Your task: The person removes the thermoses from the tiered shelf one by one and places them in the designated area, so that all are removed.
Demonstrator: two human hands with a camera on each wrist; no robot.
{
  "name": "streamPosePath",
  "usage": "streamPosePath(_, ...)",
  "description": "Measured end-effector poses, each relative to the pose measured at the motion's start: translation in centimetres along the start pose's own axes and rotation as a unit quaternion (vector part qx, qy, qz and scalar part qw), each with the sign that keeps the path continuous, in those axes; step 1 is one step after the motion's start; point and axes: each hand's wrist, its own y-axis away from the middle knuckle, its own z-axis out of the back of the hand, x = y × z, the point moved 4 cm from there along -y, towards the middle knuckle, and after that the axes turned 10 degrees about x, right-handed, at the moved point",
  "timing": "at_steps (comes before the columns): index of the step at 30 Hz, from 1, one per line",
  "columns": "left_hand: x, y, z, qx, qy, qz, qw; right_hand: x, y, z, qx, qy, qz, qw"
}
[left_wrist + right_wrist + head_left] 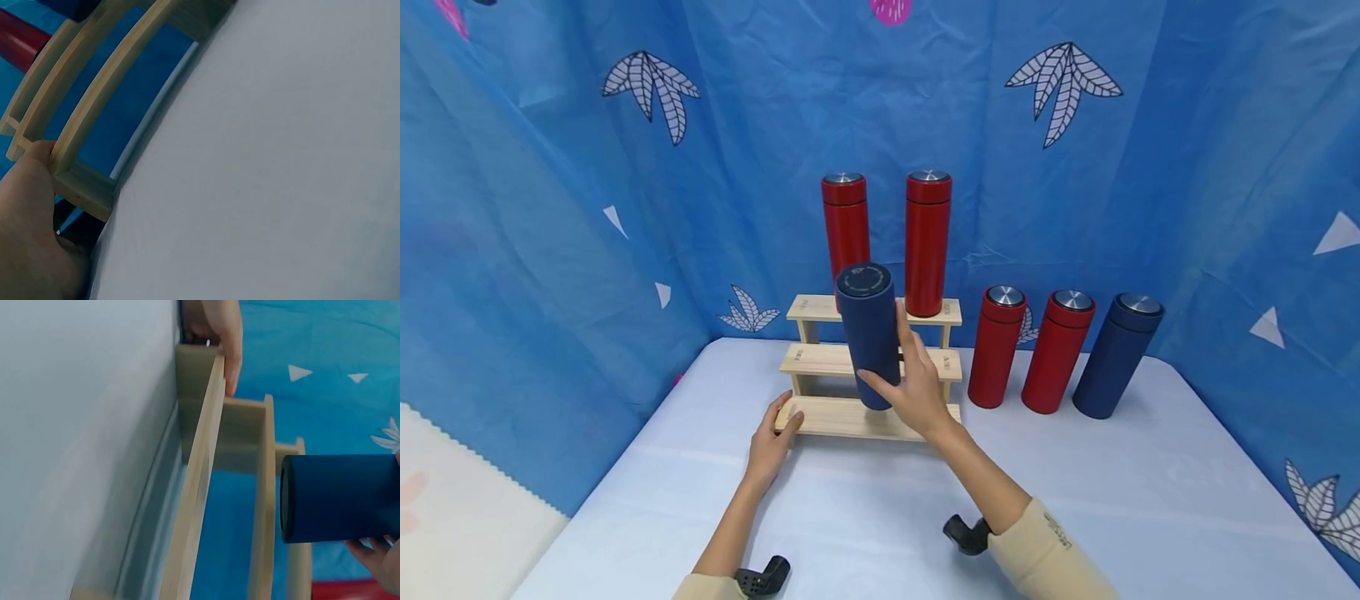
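Observation:
My right hand (921, 396) grips a dark blue thermos flask (870, 337) around its side, thumb on the near face. The flask is held nearly upright in front of a three-step wooden stand (850, 418), overlapping all its steps in the head view. In the right wrist view the flask's base (285, 499) faces the steps, apart from the lowest one. My left hand (767, 450) holds the left end of the lowest step, thumb along the front; the left wrist view shows that hand (31, 212) at the step's end. Two red thermos flasks (928, 250) stand on the top step.
Right of the stand, two more red flasks (997, 350) and another dark blue flask (1116, 358) stand in a row on the white tabletop (880, 517). A blue patterned cloth (760, 125) hangs behind and at both sides.

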Motion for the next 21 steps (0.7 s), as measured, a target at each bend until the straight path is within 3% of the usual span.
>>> streamPosePath(5, 0.3, 0.1, -0.5, -0.004, 0.011, 0.002, 0.9999, -1.3, 3.5, 5.3, -0.035, -0.008, 0.011, 0.9993)
streamPosePath(8, 0.1, 0.0, -0.6, -0.005, 0.013, 0.001, 0.9999, -2.3, 5.7, 9.4, -0.07, 0.029, -0.003, 0.9971)
streamPosePath(12, -0.2, -0.1, -0.5, -0.007, 0.008, -0.001, 0.9999, -4.2, 9.0, 14.9, -0.11, 0.086, -0.06, 0.9884)
streamPosePath(15, -0.1, 0.0, -0.4, -0.007, 0.006, 0.004, 0.9999, -5.7, 11.4, 18.3, -0.129, 0.11, -0.124, 0.9777)
streamPosePath(19, 0.0, 0.2, -0.2, -0.008, 0.005, 0.009, 0.9999, -7.6, 14.1, 21.4, -0.157, 0.129, -0.193, 0.9599)
streamPosePath(21, 0.0, 0.2, -0.1, -0.008, 0.004, 0.008, 0.9999, -8.7, 15.4, 22.3, -0.174, 0.132, -0.209, 0.9531)
